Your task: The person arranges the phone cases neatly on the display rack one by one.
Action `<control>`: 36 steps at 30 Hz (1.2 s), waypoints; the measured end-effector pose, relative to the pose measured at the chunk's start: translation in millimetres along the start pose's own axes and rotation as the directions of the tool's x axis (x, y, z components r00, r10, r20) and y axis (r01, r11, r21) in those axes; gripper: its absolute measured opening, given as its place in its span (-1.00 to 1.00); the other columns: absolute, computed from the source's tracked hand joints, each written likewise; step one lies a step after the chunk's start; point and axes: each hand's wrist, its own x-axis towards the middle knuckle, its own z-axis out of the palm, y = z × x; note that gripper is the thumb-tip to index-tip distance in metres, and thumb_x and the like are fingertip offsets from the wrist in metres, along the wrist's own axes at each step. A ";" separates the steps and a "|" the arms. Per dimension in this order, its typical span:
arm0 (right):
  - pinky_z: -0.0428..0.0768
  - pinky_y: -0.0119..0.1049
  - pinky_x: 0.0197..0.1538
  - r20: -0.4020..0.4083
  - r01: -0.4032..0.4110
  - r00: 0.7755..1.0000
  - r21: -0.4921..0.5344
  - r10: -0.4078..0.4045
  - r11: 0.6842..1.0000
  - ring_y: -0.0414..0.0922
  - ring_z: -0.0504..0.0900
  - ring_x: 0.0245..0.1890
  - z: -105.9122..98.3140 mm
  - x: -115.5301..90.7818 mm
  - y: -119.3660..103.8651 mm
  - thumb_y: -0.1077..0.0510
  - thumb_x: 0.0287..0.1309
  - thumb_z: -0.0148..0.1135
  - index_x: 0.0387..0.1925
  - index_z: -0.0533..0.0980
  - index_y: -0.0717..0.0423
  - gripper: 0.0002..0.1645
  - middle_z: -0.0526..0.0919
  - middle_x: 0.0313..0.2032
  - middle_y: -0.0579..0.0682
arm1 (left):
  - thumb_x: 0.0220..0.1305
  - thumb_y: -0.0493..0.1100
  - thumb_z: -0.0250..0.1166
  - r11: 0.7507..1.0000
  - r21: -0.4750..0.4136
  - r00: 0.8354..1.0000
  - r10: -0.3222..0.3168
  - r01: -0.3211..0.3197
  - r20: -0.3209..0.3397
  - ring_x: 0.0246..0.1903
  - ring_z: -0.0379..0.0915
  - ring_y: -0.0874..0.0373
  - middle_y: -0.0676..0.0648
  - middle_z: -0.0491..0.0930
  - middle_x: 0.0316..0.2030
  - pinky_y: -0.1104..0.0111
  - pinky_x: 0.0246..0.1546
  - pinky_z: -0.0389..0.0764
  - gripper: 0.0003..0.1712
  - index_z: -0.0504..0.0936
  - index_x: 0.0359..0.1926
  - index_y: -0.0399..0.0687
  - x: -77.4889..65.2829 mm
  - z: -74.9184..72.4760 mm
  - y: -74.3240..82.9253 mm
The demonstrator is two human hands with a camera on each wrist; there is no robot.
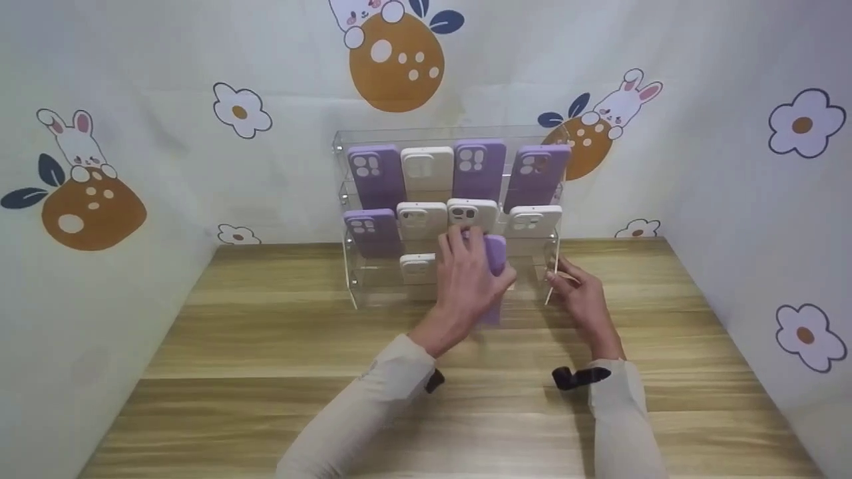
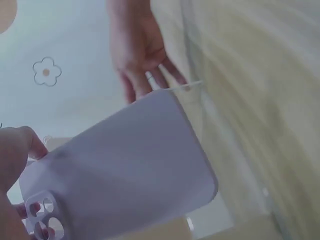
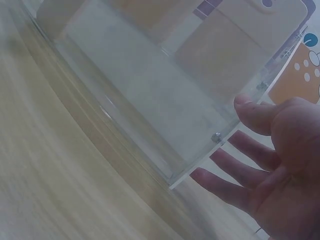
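Note:
A clear acrylic display stand (image 1: 393, 293) holds purple and white phone cases in tiers. My left hand (image 1: 466, 276) grips a purple phone case (image 2: 130, 160) in front of the stand, its camera cutouts near my fingers in the left wrist view. Partly behind that hand, a white phone case (image 1: 474, 211) leans in the middle tier. At the stand's right side, my right hand (image 3: 295, 165) holds the side panel by its front edge, thumb lapping over the edge and fingers along the outer face.
Further purple (image 1: 374, 174) and white (image 1: 427, 166) cases lean in the upper tiers. One small white case (image 1: 417, 265) sits low on the left. Wood-grain tabletop (image 1: 266, 372) surrounds the stand, with a printed cloth backdrop (image 1: 293, 53) behind it.

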 end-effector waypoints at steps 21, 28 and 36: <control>0.73 -0.24 0.04 0.026 -0.021 0.999 0.022 0.020 1.000 -0.22 0.66 0.04 -0.6 1.2 0.1 0.17 0.37 0.21 0.45 0.29 0.05 -0.34 0.46 0.30 0.20 | 0.03 0.09 0.50 0.997 -0.015 0.972 -0.075 0.074 -0.224 0.15 0.30 -0.11 -0.29 0.27 0.21 0.11 0.23 0.49 -0.30 0.47 0.13 -0.11 35.6 17.4 3.3; 0.74 -0.24 0.04 0.020 -0.019 1.000 0.027 0.018 0.999 -0.26 0.67 -0.02 -0.9 2.0 0.3 0.15 0.36 0.22 0.45 0.30 0.04 -0.33 0.47 0.30 0.20 | 0.01 0.08 0.52 0.997 -0.004 0.965 -0.080 0.082 -0.249 0.13 0.31 -0.12 -0.30 0.26 0.20 0.10 0.21 0.50 -0.28 0.45 0.13 -0.11 31.8 25.5 1.5; 0.71 -0.16 0.11 0.015 -0.016 1.000 0.030 0.016 0.999 -0.30 0.67 -0.02 -1.3 1.2 2.9 0.15 0.35 0.23 0.45 0.29 0.05 -0.32 0.45 0.32 0.21 | 0.05 0.04 0.48 0.996 -0.016 0.962 -0.084 0.082 -0.261 0.12 0.34 -0.13 -0.31 0.25 0.19 0.13 0.17 0.56 -0.31 0.44 0.12 -0.16 22.6 37.7 -1.6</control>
